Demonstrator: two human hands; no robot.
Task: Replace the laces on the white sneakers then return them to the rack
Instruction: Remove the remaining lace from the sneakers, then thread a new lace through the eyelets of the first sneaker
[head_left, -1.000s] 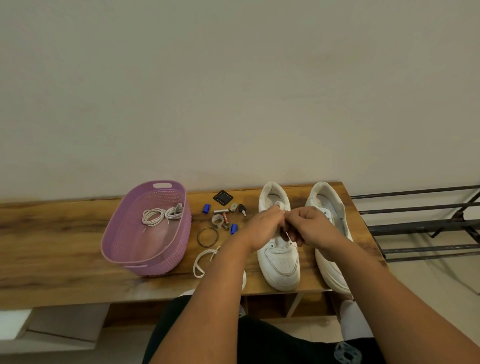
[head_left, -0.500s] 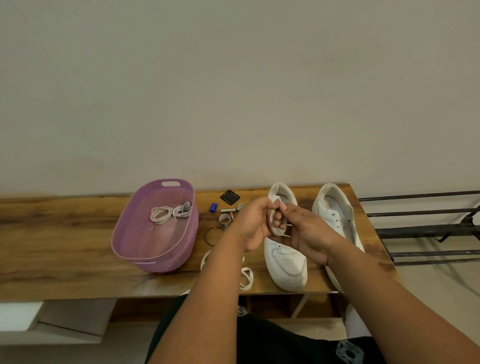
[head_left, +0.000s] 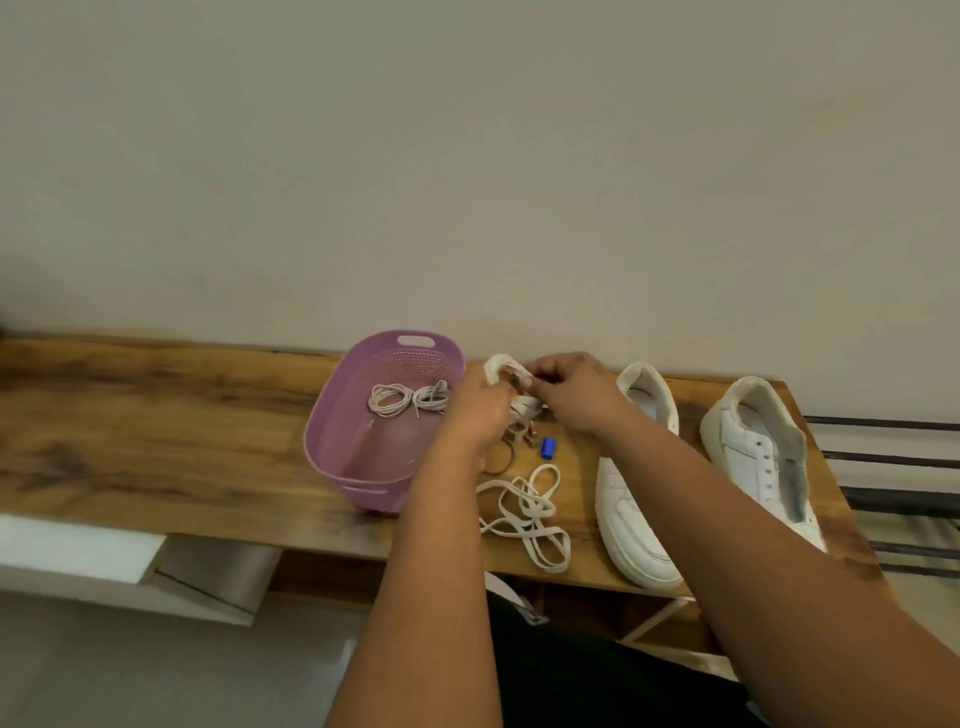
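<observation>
Just right of the purple basket (head_left: 358, 415), both hands meet above the wooden bench (head_left: 156, 441). The left hand (head_left: 475, 415) curls round a bundled white lace (head_left: 501, 366), and the right hand (head_left: 576, 392) pinches the same lace from the other side. Inside the basket lie two coiled laces (head_left: 408, 399). Right of the basket a loose flat lace (head_left: 527, 512) sprawls near the bench's front edge, a small blue cap (head_left: 547, 448) beyond it. Further right stand the two white sneakers (head_left: 636, 499), both unlaced, side by side, with the metal rack (head_left: 893, 457) past them.
</observation>
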